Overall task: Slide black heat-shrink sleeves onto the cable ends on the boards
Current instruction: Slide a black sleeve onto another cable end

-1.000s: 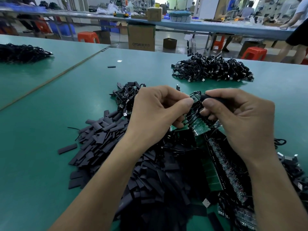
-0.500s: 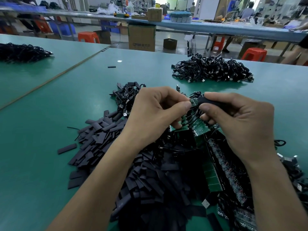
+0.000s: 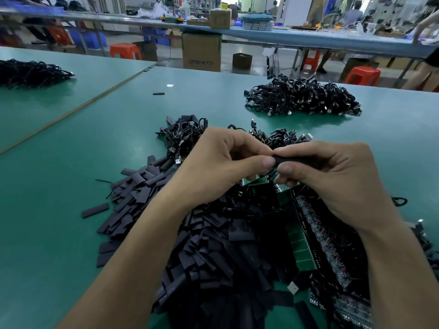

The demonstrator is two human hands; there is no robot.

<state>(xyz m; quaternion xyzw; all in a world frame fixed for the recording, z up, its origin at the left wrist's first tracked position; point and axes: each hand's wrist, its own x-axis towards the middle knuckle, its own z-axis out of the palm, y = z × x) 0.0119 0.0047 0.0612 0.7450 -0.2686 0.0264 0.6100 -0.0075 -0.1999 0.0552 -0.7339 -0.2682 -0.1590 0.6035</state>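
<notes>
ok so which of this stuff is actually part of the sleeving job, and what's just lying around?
Job: left hand and right hand pinching one black sleeve; green boards; loose sleeve pile; cable tangle behind the hands.
Lying about: far cable heap; cable heap at left; stray sleeve; cardboard box; red stool.

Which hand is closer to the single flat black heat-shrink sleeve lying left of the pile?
Left. The left hand is up and right of the lone flat black heat-shrink sleeve; the right hand is farther right.
</notes>
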